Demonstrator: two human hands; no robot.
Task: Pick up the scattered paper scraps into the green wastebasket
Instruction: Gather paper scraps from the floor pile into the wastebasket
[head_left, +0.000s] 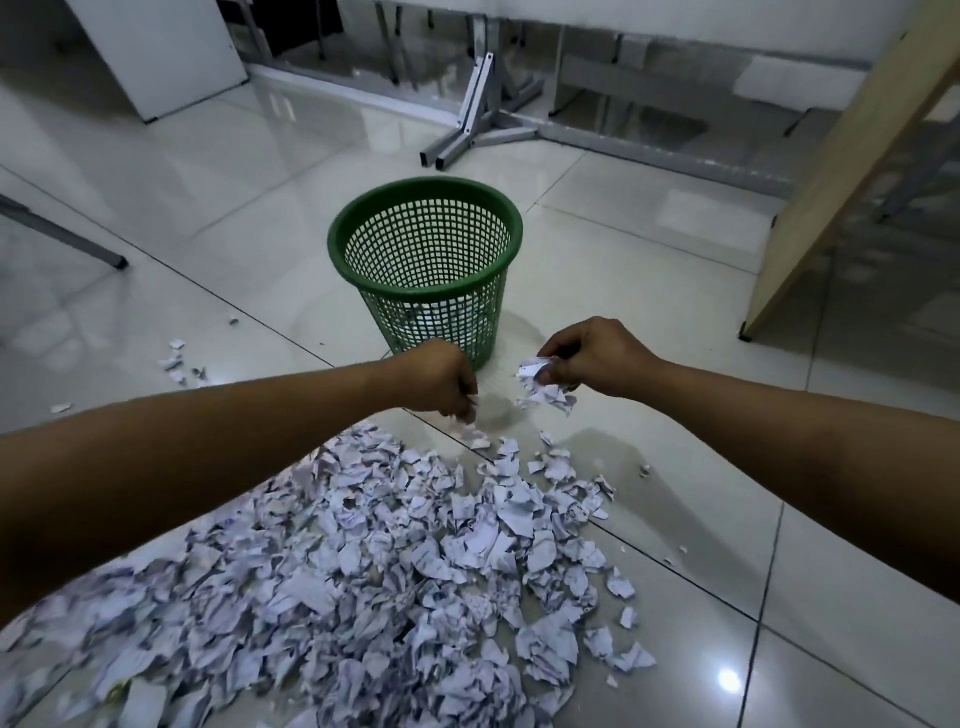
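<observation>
A green mesh wastebasket (425, 223) stands upright on the tiled floor ahead of me, with a few white scraps showing through its lower wall. A big heap of torn white paper scraps (363, 561) covers the floor in front of me. My right hand (592, 358) hovers just right of the basket's base and grips a bunch of scraps (543, 389) that hangs below its fingers. My left hand (439, 376) is beside the basket's near side, fingers curled down over a few scraps at the heap's far edge; what it holds is mostly hidden.
A few stray scraps (176, 358) lie on the floor at the left. Metal table legs (470, 124) stand behind the basket, a slanted wooden board (831, 171) at the right, and a grey leg (62, 234) at the left.
</observation>
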